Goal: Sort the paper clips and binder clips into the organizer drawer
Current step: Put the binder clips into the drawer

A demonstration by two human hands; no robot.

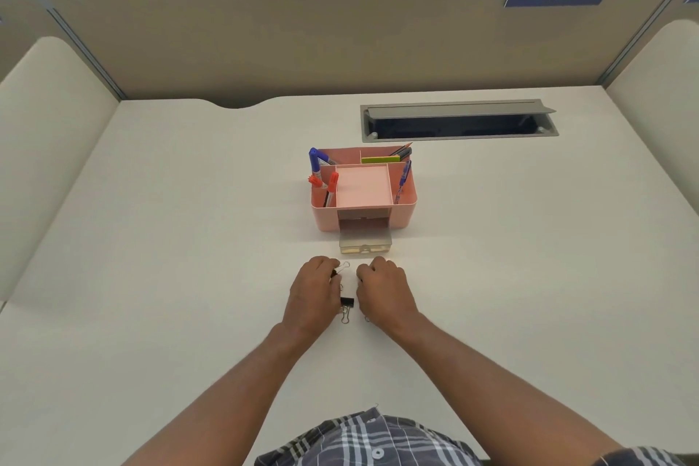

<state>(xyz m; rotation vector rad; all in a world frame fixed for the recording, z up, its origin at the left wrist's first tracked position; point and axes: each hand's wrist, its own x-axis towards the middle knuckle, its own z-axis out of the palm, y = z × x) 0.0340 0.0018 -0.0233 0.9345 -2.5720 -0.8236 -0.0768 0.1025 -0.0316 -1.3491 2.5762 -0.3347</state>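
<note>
A pink desk organizer (404, 214) stands at mid-desk with its clear drawer (365, 243) pulled out toward me. Just in front of the drawer, my left hand (314, 295) pinches a black binder clip (339, 269) whose wire handles stick out past the fingertips. My right hand (384, 291) rests knuckles-up beside it with curled fingers; whatever lies under it is hidden. A second black binder clip (346, 305) lies on the desk between my two hands. A small paper clip (367, 319) peeks out by my right wrist.
The organizer's top compartments hold blue and red markers (316, 163), pens and a pencil. A grey cable hatch (459, 120) is open in the desk behind it. Beige partitions wall in the desk at the back and both sides.
</note>
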